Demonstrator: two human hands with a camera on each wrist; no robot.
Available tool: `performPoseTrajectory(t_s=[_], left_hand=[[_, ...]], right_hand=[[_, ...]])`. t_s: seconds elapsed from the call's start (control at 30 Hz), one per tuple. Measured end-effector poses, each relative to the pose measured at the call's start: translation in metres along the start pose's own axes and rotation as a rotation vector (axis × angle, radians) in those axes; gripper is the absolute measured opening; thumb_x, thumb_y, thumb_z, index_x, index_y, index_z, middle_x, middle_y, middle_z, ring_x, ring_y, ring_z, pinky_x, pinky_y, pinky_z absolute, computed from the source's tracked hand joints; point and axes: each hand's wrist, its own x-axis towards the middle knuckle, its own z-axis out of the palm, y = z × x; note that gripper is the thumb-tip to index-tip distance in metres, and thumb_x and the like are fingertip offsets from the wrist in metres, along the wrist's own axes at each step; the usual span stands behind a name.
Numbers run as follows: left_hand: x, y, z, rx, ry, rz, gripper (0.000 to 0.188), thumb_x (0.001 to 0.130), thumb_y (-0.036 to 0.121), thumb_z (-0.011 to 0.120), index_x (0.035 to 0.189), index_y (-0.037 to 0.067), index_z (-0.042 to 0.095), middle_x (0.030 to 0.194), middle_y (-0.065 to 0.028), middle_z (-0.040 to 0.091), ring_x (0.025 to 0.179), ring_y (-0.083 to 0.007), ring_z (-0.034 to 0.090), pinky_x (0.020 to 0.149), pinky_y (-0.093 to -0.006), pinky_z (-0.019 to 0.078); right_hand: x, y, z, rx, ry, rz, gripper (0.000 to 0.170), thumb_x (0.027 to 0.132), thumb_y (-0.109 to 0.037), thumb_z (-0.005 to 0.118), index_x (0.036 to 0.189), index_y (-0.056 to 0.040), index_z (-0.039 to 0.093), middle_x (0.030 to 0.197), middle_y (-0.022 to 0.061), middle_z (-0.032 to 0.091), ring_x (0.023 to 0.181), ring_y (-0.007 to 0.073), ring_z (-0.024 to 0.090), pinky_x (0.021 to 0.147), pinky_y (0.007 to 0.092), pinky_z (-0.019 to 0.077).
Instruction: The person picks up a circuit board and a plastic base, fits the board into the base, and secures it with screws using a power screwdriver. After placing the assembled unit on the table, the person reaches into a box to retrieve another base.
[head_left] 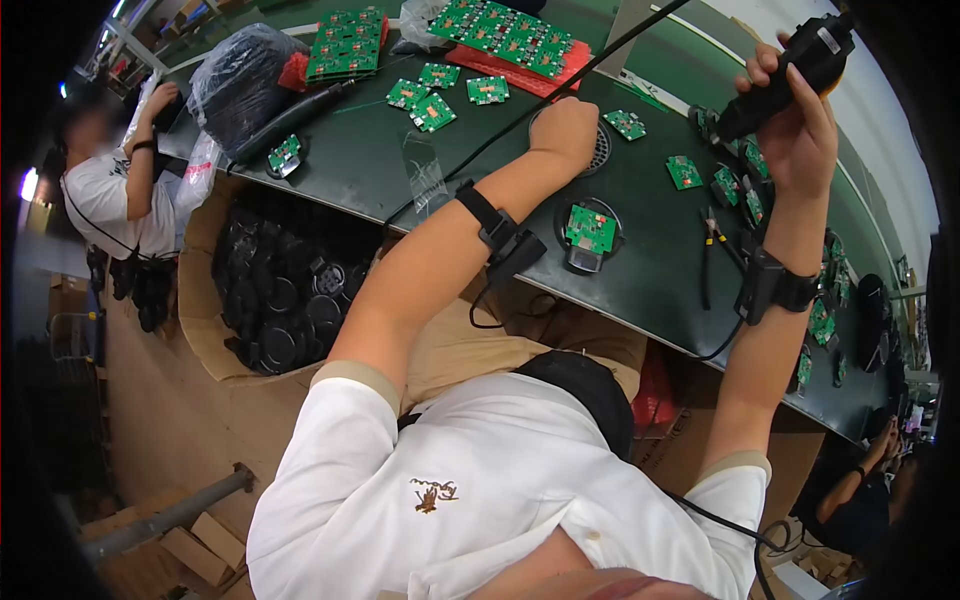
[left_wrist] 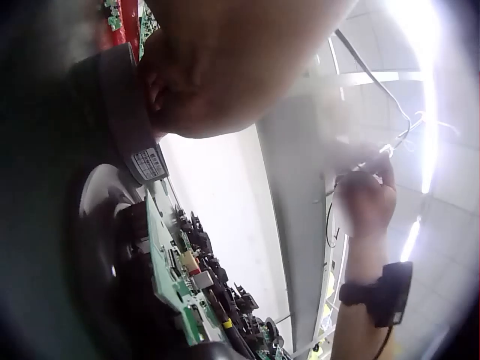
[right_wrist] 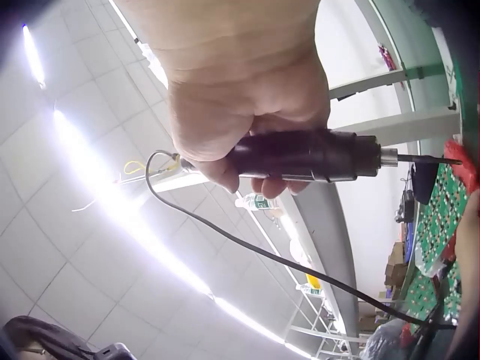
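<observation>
My left hand (head_left: 565, 135) is over a round dark container (head_left: 602, 148) with a perforated-looking surface, fingers bent downward and fingertips hidden. The left wrist view has this hand (left_wrist: 217, 75) against a grey cylindrical wall with a label (left_wrist: 147, 163). Raised at the upper right, my right hand (head_left: 803, 135) grips a black electric screwdriver (head_left: 800, 75). In the right wrist view the hand (right_wrist: 251, 97) wraps the screwdriver body (right_wrist: 307, 156), its bit (right_wrist: 427, 159) pointing right. Nearer the table edge, a green circuit board (head_left: 590, 229) sits on a round black part (head_left: 583, 262).
Loose boards (head_left: 433, 112) and stacked board panels (head_left: 345, 45) lie at the back. Black-and-yellow pliers (head_left: 708, 255) are beside several assemblies on the right. A cable (head_left: 500, 135) crosses above the table. A carton of black parts (head_left: 275, 300) stands at the left; another person (head_left: 115, 190) is beyond.
</observation>
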Motion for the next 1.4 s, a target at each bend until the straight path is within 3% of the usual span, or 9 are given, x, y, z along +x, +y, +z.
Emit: performPoseTrajectory(t_s=[0.27, 0.4, 0.67, 0.73, 0.83, 1.07, 1.13, 1.23, 1.4], left_hand=[[0.005, -0.002, 0.003, 0.003, 0.044, -0.028, 0.009, 0.086, 0.015, 0.075, 0.088, 0.006, 0.074, 0.095, -0.0188, 0.071, 0.093, -0.0384, 0.071, 0.082, -0.0496, 0.0561], [0.003, -0.003, -0.006, 0.020, -0.002, -0.013, 0.011, 0.090, 0.013, 0.067, 0.090, 0.004, 0.074, 0.098, -0.0207, 0.071, 0.095, -0.0394, 0.071, 0.084, -0.0505, 0.0564], [0.008, 0.001, -0.011, 0.068, -0.017, -0.060, 0.015, 0.092, 0.013, 0.063, 0.096, 0.001, 0.072, 0.104, -0.0201, 0.072, 0.098, -0.0378, 0.072, 0.085, -0.0494, 0.0573], [0.005, 0.003, -0.015, 0.011, 0.015, -0.110, 0.014, 0.092, 0.013, 0.065, 0.097, 0.002, 0.072, 0.103, -0.0197, 0.073, 0.098, -0.0370, 0.072, 0.083, -0.0489, 0.0576], [-0.014, 0.002, -0.027, -0.180, 0.069, 0.002, 0.010, 0.091, 0.013, 0.069, 0.096, 0.005, 0.073, 0.095, -0.0175, 0.074, 0.094, -0.0320, 0.073, 0.079, -0.0428, 0.0585], [-0.068, 0.004, -0.066, -0.795, -0.174, -0.109, 0.011, 0.093, 0.012, 0.074, 0.098, 0.002, 0.074, 0.086, -0.0061, 0.074, 0.078, -0.0125, 0.072, 0.069, -0.0273, 0.0571], [-0.081, 0.003, -0.066, -0.870, -0.180, -0.132, 0.010, 0.094, 0.009, 0.074, 0.099, 0.001, 0.073, 0.087, -0.0051, 0.074, 0.078, -0.0111, 0.072, 0.069, -0.0264, 0.0576], [-0.101, 0.001, -0.064, -0.915, -0.181, -0.092, 0.007, 0.094, 0.000, 0.071, 0.100, -0.004, 0.072, 0.087, -0.0074, 0.074, 0.082, -0.0123, 0.073, 0.071, -0.0265, 0.0595], [-0.117, 0.001, -0.065, -1.077, -0.258, -0.199, 0.008, 0.094, -0.001, 0.071, 0.102, -0.004, 0.071, 0.088, -0.0077, 0.074, 0.082, -0.0130, 0.073, 0.073, -0.0259, 0.0598]], right_hand=[[-0.018, -0.001, 0.036, -0.107, 0.005, -0.041, 0.042, 0.104, -0.013, 0.058, 0.142, 0.0004, 0.046, 0.103, 0.0099, 0.059, 0.092, 0.0190, 0.058, 0.084, 0.0366, 0.0479], [-0.013, 0.001, 0.034, 0.263, -0.247, -0.001, 0.052, 0.104, -0.034, 0.057, 0.144, -0.0021, 0.044, 0.089, 0.0016, 0.050, 0.077, 0.0129, 0.047, 0.078, 0.0317, 0.0389], [-0.018, -0.007, 0.038, 0.296, -0.415, 0.125, 0.044, 0.108, -0.036, 0.050, 0.138, -0.0064, 0.036, 0.119, 0.0121, 0.047, 0.095, 0.0186, 0.061, 0.087, 0.0337, 0.0493], [-0.014, -0.011, 0.046, 0.324, -0.387, 0.124, 0.043, 0.105, -0.037, 0.058, 0.129, -0.0030, 0.049, 0.115, 0.0129, 0.057, 0.096, 0.0200, 0.066, 0.083, 0.0325, 0.0538], [-0.019, -0.008, 0.057, 0.181, -0.245, 0.121, 0.042, 0.106, -0.027, 0.056, 0.135, -0.0007, 0.039, 0.088, -0.0004, 0.047, 0.074, 0.0091, 0.046, 0.070, 0.0245, 0.0362], [-0.030, 0.031, 0.069, -0.111, 0.034, 0.030, 0.039, 0.108, -0.025, 0.053, 0.137, -0.0009, 0.045, 0.096, 0.0035, 0.052, 0.083, 0.0161, 0.053, 0.079, 0.0292, 0.0436], [-0.027, 0.039, 0.069, 0.023, -0.091, 0.060, 0.037, 0.107, -0.026, 0.057, 0.132, -0.0004, 0.051, 0.100, 0.0067, 0.061, 0.091, 0.0183, 0.062, 0.086, 0.0312, 0.0485], [-0.031, 0.061, 0.104, -0.161, 0.327, -0.020, 0.035, 0.098, -0.019, 0.068, 0.123, -0.0002, 0.051, 0.066, -0.0011, 0.047, 0.050, 0.0098, 0.047, 0.050, 0.0263, 0.0400], [-0.036, 0.080, 0.112, -0.114, 0.395, 0.025, 0.030, 0.098, -0.018, 0.067, 0.119, -0.0023, 0.053, 0.064, -0.0010, 0.047, 0.048, 0.0100, 0.045, 0.049, 0.0262, 0.0391]])
